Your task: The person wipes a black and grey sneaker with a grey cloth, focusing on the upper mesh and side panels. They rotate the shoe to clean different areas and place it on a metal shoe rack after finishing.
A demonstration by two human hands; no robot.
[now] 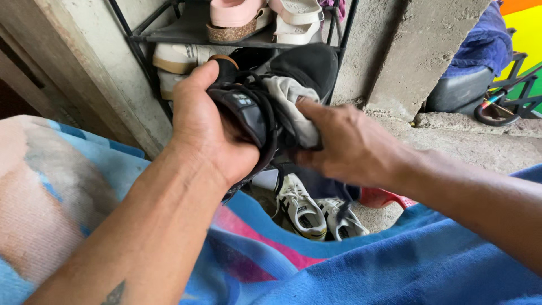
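The left hand wraps around the heel end of a black shoe, fingers closed tight on it, and holds it up at the centre of the view. The right hand comes in from 4 o'clock and presses a pale grey cloth against the shoe's upper, fingers closed on the cloth with the forefinger stretched out along it. Loose black laces hang around the shoe's opening.

At 12 o'clock from the shoe stands a black metal shoe rack, its shelf carrying pink sandals and cream sandals. At 6 o'clock from the hands, a pair of white sneakers with dark stripes lies on the ground. A blue, pink-striped towel covers the person's lap across the bottom of the view. At 2 o'clock a grey concrete pillar rises, with a blue cloth draped over something just beyond it.
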